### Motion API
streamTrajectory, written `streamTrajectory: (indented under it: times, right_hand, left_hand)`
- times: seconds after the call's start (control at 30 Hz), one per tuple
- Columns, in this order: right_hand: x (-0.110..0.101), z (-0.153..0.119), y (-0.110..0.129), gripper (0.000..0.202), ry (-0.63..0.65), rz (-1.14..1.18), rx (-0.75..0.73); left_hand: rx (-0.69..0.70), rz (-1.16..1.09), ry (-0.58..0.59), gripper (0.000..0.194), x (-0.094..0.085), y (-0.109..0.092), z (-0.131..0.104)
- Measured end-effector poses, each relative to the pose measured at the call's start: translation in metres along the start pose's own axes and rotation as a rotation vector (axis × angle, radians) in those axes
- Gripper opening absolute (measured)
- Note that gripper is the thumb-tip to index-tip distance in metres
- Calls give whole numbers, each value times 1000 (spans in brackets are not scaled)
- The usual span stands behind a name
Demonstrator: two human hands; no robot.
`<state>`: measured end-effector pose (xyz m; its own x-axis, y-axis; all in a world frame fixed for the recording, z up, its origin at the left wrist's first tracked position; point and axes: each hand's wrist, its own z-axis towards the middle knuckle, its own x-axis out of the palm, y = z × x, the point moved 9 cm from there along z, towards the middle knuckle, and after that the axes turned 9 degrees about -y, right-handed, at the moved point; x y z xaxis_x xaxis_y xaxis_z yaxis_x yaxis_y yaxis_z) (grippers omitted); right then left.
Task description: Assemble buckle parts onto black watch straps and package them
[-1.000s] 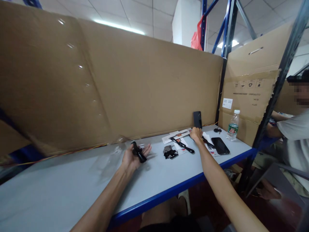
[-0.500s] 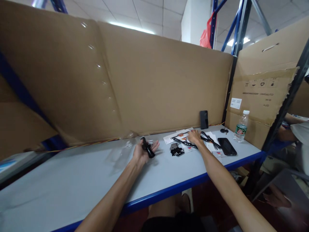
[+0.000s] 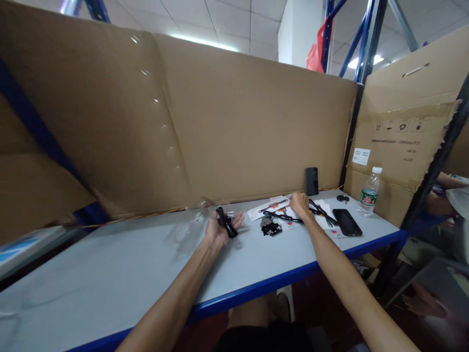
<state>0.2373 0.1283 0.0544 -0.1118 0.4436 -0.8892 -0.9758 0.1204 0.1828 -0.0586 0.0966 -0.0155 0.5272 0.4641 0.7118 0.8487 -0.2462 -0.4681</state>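
Observation:
My left hand (image 3: 220,229), palm up with fingers stretched, holds a glossy black handle-like piece (image 3: 226,222) across the palm. Crumpled clear plastic (image 3: 194,220) lies beside that hand. To the right, my right hand (image 3: 299,204) is closed at the end of a white printed card (image 3: 271,208), which pictures a long black tool; its fingertips are hidden. Under and beside its wrist lie long black handled pieces (image 3: 282,216) and a crossed black pair (image 3: 322,212). Small black and grey parts (image 3: 270,227) are heaped between my hands.
A phone (image 3: 347,222) lies at the right, with a water bottle (image 3: 367,193) and small black round items (image 3: 342,198) behind it. Another dark phone-like object (image 3: 311,181) leans on the cardboard wall (image 3: 249,127). A person sits beyond the right-hand cardboard (image 3: 395,137).
My right hand has gone from spread over the cards to closed at the printed card's end. My left hand still holds the black piece. The view has shifted slightly.

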Motion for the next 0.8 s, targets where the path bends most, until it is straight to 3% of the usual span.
streamTrajectory:
  times: [0.2,0.33,0.67,0.8]
  right_hand:
    - [22,-5,25,60,51,31,-229]
    - [34,-1,38,60,84,41,-333]
    - [44,7,39,41,71,40,-356]
    - [48,9,38,45,81,54,-331]
  left_hand:
    - [34,-12,21,31,1,-2,2]
    - [15,-22,56,36,6,1,3]
    - [24,21,184,48,21,3,-6]
    - [38,30,179,49,19,3,1]
